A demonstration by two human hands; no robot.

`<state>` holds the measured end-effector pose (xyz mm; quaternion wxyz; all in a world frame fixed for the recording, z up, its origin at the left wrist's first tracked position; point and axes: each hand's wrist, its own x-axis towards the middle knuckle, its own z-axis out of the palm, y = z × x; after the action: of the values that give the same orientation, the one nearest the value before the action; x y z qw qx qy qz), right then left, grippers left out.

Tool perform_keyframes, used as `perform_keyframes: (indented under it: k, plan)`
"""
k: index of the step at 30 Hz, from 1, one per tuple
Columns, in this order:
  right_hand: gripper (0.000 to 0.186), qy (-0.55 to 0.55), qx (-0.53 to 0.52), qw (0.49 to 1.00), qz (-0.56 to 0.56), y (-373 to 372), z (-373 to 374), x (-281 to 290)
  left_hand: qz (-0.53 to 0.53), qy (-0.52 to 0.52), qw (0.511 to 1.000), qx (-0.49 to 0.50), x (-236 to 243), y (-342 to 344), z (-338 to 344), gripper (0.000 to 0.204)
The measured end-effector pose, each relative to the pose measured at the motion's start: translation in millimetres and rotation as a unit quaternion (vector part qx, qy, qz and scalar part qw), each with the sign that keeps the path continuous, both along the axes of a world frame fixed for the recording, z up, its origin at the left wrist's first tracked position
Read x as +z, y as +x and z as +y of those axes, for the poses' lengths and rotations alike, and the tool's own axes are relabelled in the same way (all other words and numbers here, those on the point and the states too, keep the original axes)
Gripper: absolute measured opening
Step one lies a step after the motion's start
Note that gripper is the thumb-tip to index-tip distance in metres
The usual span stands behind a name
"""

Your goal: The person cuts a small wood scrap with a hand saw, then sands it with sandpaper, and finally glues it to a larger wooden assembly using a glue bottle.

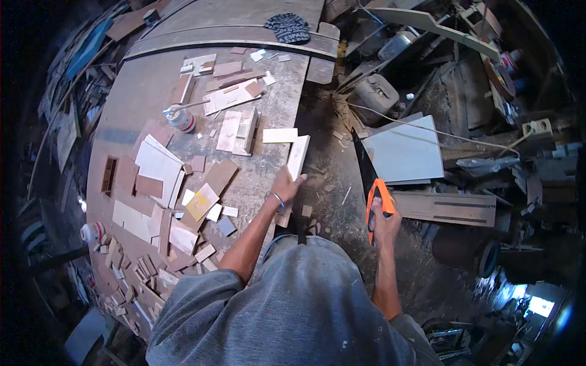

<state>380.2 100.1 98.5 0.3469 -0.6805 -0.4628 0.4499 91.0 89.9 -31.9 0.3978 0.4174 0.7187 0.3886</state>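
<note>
Over the right edge of the workbench (268,79), my left hand (284,185) is closed around a narrow, pale wooden board (298,156). Its lower end shows below my wrist, which wears a metal bracelet. A short pale wood strip (280,135) lies crosswise beside the board's far end. Out to the right, my right hand (386,226) grips a handsaw (364,163) by its orange and black handle. The dark blade points away from me, over the floor and apart from the board.
Wood offcuts (146,268) cover the bench's near left, with flat panels (160,168) further up. A white bottle with a brush (180,119) stands among the pieces. A dark patterned cloth (288,28) lies at the far end. White sheets (403,149) and a jerrycan (373,97) occupy the floor at right.
</note>
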Motion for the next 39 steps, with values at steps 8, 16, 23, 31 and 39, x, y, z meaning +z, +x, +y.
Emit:
perform_keyframes:
  k: [8, 16, 23, 31, 39]
  plan:
    - [0.027, 0.051, 0.044, 0.996, -0.067, -59.7, 2.0, -22.4, 0.216, -0.022, 0.961, 0.172, -27.2, -55.2, 43.2, 0.085]
    - [0.029, 0.016, 0.060, 0.996, -0.059, -111.9, 11.4, -55.7, 0.315, 0.067, 0.934, 0.157, -79.1, -71.9, 71.4, 0.076]
    - [0.033, 0.070, 0.029, 0.993, -0.090, -208.9, 77.0, -146.8, 0.334, 0.095, 0.925, 0.156, -91.6, -72.3, 73.0, 0.064]
    - [0.030, 0.083, 0.010, 0.989, -0.121, -261.6, 143.3, -220.2, 0.292, 0.133, 0.935, 0.148, -89.4, -76.0, 73.0, 0.059]
    - [0.026, 0.067, -0.012, 0.992, -0.106, -274.9, 132.8, -233.2, 0.278, 0.140, 0.937, 0.157, -93.7, -80.8, 73.5, 0.058]
